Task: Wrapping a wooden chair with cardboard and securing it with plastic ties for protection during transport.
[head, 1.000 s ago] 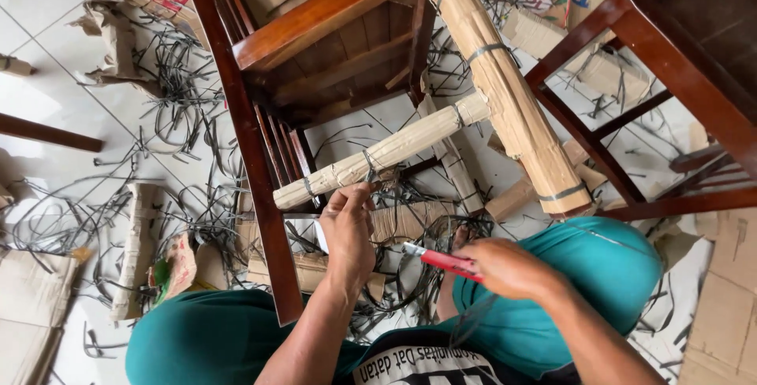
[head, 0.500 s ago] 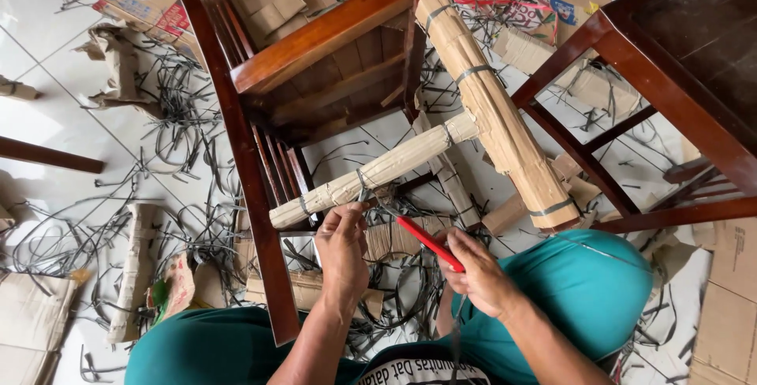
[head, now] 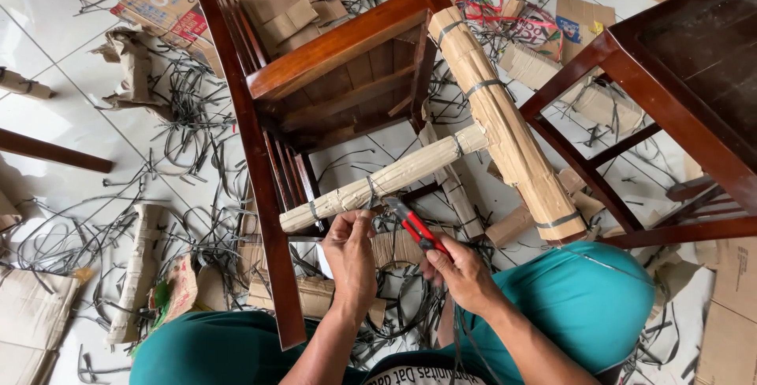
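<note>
The step in hand looks like cutting a strap off the cardboard-wrapped rung [head: 386,181] of the overturned chair [head: 331,62]; the left hand [head: 351,255] pinches the strap at the rung's lower edge; the right hand [head: 461,275] is closed round one red-handled cutter [head: 414,226], blade probably at the strap; next calls for a steady pull away from the fingers; two chairs show; straps litter the floor [head: 55,125], uncountable.

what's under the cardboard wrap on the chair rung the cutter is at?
Cannot be seen directly: the strapped cardboard wrap covers that rung along its visible length. The left hand pinches it near a strap; the right hand holds the red cutter there. Bare dark wood shows on the chair frame.
</note>
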